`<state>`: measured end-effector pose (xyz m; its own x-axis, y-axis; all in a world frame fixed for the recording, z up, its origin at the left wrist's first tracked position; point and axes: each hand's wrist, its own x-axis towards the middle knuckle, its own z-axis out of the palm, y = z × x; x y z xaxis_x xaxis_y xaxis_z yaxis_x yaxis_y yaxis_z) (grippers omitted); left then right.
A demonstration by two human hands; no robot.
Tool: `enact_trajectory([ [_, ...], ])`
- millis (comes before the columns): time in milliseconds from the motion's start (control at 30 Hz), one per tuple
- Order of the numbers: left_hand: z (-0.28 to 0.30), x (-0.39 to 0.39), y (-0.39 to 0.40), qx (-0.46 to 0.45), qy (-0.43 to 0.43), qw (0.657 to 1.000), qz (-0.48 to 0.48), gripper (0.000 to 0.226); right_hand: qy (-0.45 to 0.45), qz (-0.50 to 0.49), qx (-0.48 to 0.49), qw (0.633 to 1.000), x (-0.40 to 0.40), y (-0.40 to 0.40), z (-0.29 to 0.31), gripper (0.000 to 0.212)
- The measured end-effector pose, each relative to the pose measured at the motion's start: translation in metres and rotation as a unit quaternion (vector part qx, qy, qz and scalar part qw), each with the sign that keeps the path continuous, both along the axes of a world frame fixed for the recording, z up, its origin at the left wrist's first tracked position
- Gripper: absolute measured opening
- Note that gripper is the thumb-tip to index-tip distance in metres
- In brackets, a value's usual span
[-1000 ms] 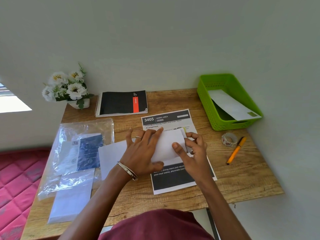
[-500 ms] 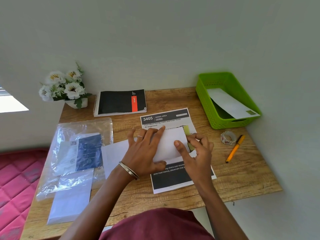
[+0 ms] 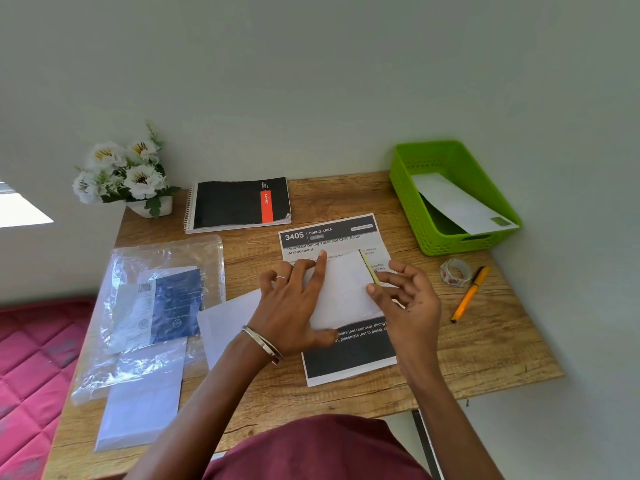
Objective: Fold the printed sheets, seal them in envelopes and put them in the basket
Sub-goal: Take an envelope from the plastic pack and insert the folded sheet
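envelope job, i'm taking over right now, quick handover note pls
Left hand: flat, pressing the white envelope onto the printed sheet on the desk.
Right hand: fingers loose at the envelope's right end, by its yellow-green strip; grip unclear.
Done: one envelope lies in the green basket.
Left: finish sealing this envelope, put it in the basket, then fold and pack the printed sheet. Spare envelopes sit at the desk's left.

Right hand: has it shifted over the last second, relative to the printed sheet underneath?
Yes. The right hand has slid rightward off the envelope's end, toward the tape roll; its fingers now spread loosely over the printed sheet.
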<state>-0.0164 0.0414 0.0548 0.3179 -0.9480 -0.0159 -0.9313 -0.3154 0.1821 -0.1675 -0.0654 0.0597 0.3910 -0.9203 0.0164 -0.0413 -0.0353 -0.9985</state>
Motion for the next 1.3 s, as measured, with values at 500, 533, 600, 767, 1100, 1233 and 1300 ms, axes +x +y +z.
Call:
enact_trajectory([
  [500,0.001,-0.006,-0.001,-0.016,-0.019,0.999,-0.025,0.109,-0.047,0.013,0.137,0.989,0.005,-0.005,-0.004,0.036],
  [533,0.002,-0.007,-0.001,-0.018,-0.013,0.999,-0.023,0.109,-0.059,0.019,0.142,0.988,0.006,-0.005,-0.003,0.035],
  [600,0.006,-0.005,-0.001,-0.035,0.011,0.999,-0.012,0.108,-0.102,0.034,0.173,0.979,0.007,-0.005,0.001,0.032],
  [767,0.026,0.013,-0.004,-0.193,0.199,0.960,0.043,0.110,-0.109,0.057,0.224,0.967,0.002,-0.008,0.000,0.035],
  [1100,0.057,0.025,-0.013,-0.519,0.621,0.566,0.158,0.099,-0.006,0.190,0.357,0.915,0.012,0.007,0.002,0.037],
  [1233,0.053,0.025,-0.006,-0.497,0.681,0.522,0.131,0.064,-0.079,0.082,0.392,0.913,0.012,-0.008,0.007,0.045],
  [1300,0.051,0.027,0.002,-0.485,0.697,0.502,0.164,0.047,-0.075,0.033,0.358,0.930,0.006,-0.021,0.007,0.039],
])
